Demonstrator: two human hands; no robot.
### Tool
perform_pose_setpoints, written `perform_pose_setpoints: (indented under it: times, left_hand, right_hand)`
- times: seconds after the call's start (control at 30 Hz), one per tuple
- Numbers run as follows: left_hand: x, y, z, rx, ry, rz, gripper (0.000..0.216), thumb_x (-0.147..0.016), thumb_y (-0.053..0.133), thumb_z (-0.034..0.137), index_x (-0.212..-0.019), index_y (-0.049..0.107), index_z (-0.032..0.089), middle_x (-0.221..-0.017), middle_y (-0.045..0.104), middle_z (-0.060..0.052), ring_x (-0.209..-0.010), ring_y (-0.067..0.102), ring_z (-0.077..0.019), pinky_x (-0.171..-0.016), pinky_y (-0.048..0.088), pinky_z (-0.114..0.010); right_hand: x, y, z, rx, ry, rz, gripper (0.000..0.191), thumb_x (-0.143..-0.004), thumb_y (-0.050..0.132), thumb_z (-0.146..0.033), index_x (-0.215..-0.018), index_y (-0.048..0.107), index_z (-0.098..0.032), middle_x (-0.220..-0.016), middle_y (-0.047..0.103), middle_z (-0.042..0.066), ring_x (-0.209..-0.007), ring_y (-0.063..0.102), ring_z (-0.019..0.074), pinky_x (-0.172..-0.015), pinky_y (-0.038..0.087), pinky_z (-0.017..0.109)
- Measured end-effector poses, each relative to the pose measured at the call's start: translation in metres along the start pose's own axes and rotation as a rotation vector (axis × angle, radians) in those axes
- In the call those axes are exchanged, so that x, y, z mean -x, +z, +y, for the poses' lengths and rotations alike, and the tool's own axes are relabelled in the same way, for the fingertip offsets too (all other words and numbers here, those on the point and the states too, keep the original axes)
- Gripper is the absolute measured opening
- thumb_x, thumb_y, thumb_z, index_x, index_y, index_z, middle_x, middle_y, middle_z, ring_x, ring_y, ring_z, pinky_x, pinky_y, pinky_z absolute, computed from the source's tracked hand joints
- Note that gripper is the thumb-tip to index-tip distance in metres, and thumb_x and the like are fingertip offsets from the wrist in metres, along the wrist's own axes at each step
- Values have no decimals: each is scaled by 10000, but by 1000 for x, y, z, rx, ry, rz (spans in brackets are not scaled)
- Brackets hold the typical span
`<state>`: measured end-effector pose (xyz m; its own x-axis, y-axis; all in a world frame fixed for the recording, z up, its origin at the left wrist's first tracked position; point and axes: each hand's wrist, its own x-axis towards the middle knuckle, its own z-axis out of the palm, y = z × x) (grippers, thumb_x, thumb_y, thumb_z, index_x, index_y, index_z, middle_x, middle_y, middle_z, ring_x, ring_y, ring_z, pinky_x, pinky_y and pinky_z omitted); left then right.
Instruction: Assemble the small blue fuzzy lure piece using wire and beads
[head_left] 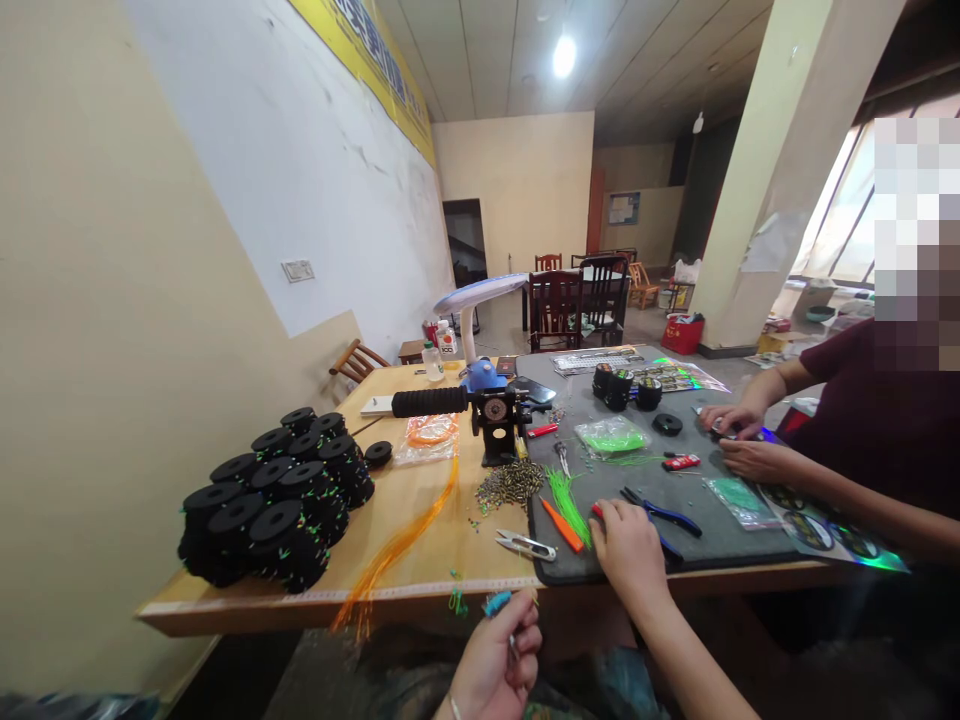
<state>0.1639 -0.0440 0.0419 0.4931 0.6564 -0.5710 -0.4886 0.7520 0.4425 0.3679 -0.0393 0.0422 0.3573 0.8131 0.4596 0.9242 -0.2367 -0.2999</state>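
Note:
My left hand (pixel 499 655) is closed in front of the table edge. A small blue piece (pixel 496 603) shows at its thumb, and a bit of metal shows between the fingers; their kind is unclear. My right hand (pixel 628 545) rests on the grey mat (pixel 720 535), its fingers curled on a small red thing (pixel 598 510) that they mostly hide. Dark-blue-handled pliers (pixel 675 515) lie beside it. To its left are an orange tapered tool (pixel 561 525), a bundle of green strands (pixel 568 503) and thread snips (pixel 526 545).
Stacked black foam spools (pixel 277 520) fill the table's left. Orange strands (pixel 409 540) hang over the front edge. A black winding device (pixel 495 420), a pile of small metal parts (pixel 511 485) and a lamp (pixel 484 370) stand centrally. At right, a co-worker's hands (pixel 750 440) handle something.

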Motion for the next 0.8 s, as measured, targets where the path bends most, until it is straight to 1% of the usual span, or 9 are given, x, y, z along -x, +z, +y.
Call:
perform_pose_setpoints:
  times: [0.07, 0.13, 0.2, 0.23, 0.3, 0.37, 0.47, 0.67, 0.8]
  left_hand:
    - [1, 1, -1, -62, 99, 9, 507, -413, 938, 319, -642, 530, 123, -536, 428, 90, -395, 305, 15, -334, 74, -99]
    - [3, 2, -1, -128, 163, 16, 570, -328, 946, 372, -652, 544, 129, -527, 406, 99, -409, 296, 10, -353, 71, -105]
    - [4, 3, -2, -206, 198, 5, 567, -340, 934, 408, -659, 557, 129, -512, 370, 108, -415, 272, 7, -372, 67, -114]
    - [4, 4, -2, -248, 207, -5, 556, -357, 926, 424, -655, 561, 128, -503, 351, 111, -416, 256, 5, -379, 62, -121]
    - [5, 4, -2, -317, 215, -18, 544, -378, 912, 453, -640, 561, 130, -490, 323, 115, -418, 226, 2, -394, 50, -136]
    - [5, 3, -3, -359, 217, -18, 539, -385, 903, 469, -618, 550, 135, -485, 302, 117, -422, 204, -3, -405, 42, -150]
    - [6, 2, -3, -387, 226, -17, 531, -396, 899, 468, -590, 529, 141, -486, 280, 117, -434, 190, -12, -417, 38, -164]
    - [10, 2, 0, -417, 300, -24, 494, -464, 872, 492, -630, 578, 131, -497, 272, 111, -447, 154, -21, -419, 45, -175]
    - [9, 1, 1, -445, 388, 45, 506, -458, 859, 530, -633, 601, 131, -471, 313, 105, -430, 194, -23, -407, 93, -172]
  right_hand:
    - [10, -5, -11, -296, 13, -69, 216, -878, 504, -292, -910, 680, -172, -928, 681, 107, -912, 568, 247, -785, 398, 322]
    - [23, -6, -24, -724, 87, -273, 366, -876, 486, -464, -805, 683, -164, -779, 668, 74, -750, 577, 203, -690, 420, 292]
    - [34, -6, -37, -1091, 215, -520, 498, -813, 504, -614, -779, 671, -146, -649, 602, 24, -547, 488, 127, -535, 381, 242]
    - [39, -5, -44, -1224, 279, -607, 527, -774, 533, -652, -783, 661, -140, -601, 556, -6, -483, 419, 93, -477, 334, 218]
    - [45, -4, -54, -1377, 391, -687, 519, -698, 624, -658, -759, 620, -143, -532, 461, -60, -429, 306, 53, -421, 236, 188]
    - [47, -5, -62, -1441, 466, -700, 489, -637, 705, -618, -692, 555, -156, -497, 408, -87, -422, 265, 37, -413, 179, 179]
    - [45, -7, -69, -1473, 522, -713, 491, -582, 758, -574, -645, 487, -170, -483, 409, -94, -426, 270, 31, -420, 176, 175]
    - [47, -6, -66, -1385, 552, -614, 512, -641, 640, -664, -694, 539, -166, -502, 465, -75, -398, 299, 35, -387, 183, 174]
    - [60, -8, -62, -1325, 513, -652, 516, -666, 601, -674, -663, 550, -161, -497, 482, -60, -401, 338, 42, -390, 246, 169]
